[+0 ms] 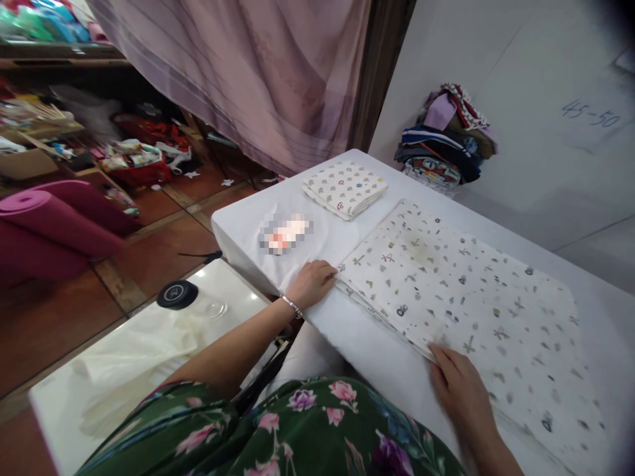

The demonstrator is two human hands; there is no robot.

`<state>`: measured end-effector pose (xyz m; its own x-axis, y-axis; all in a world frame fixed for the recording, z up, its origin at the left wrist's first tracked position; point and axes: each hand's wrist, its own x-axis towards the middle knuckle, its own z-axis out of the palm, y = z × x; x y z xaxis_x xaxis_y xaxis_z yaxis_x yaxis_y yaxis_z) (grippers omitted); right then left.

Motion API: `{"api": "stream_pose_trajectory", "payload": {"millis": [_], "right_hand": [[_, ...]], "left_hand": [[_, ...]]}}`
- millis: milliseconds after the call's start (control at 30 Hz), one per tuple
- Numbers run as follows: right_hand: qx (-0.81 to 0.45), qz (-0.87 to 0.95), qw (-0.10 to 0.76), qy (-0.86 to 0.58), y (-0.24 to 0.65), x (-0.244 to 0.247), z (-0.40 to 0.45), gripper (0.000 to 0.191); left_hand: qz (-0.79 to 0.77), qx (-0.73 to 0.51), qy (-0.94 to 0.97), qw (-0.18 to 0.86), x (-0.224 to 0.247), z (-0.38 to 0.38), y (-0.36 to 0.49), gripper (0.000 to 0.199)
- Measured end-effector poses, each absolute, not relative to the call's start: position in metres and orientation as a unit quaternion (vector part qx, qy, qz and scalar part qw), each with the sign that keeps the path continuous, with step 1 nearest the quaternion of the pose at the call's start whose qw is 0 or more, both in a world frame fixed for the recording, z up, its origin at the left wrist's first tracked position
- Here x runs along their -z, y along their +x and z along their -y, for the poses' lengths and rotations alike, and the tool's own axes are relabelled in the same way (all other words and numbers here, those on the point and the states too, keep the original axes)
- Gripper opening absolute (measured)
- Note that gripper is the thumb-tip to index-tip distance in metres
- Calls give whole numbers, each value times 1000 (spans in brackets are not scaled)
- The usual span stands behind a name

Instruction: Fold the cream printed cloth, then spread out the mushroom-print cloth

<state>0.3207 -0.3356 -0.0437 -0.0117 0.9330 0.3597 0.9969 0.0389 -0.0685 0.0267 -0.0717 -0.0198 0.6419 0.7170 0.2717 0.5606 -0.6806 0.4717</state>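
A large white cloth (476, 297) with small grey and brown prints lies folded flat in layers on the table. At its near left corner, the fingers of my left hand (312, 283) are pinched on the edge. My right hand (461, 387) grips the near edge further right, thumb tucked under and fingers on top. Beyond my left hand sits a smaller folded cloth (346, 188) with a mushroom-like print. A blurred-out orange and white patch (286, 233) is on the table to the left of it.
The table (238, 225) wears a white cover. At lower left, a cream side surface (143, 344) holds a round black lid-like object (177, 295). Stacked clothes (444, 142) stand by the wall. Pink rolled mats (49, 228) and a curtain (258, 73) are at the left and back.
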Motion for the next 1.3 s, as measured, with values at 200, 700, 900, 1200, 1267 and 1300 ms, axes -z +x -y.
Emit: {"api": "stream_pose_trajectory", "payload": {"millis": [200, 700, 900, 1200, 1267, 1300], "right_hand": [[66, 697, 165, -694, 325, 44, 337, 30], [57, 707, 158, -687, 329, 42, 338, 31], [45, 725, 138, -673, 325, 34, 333, 29], [6, 743, 133, -656, 286, 14, 293, 36], [-8, 750, 143, -646, 275, 12, 274, 34], [-16, 753, 144, -641, 269, 10, 264, 32]], "left_hand": [[-372, -227, 880, 188, 16, 73, 33, 14], [-367, -163, 899, 172, 11, 69, 22, 20], [-317, -147, 922, 168, 3, 67, 20, 23], [-255, -137, 938, 190, -1, 60, 33, 20], [-254, -123, 939, 196, -1, 57, 34, 23], [-254, -119, 939, 198, -1, 56, 35, 24]]}}
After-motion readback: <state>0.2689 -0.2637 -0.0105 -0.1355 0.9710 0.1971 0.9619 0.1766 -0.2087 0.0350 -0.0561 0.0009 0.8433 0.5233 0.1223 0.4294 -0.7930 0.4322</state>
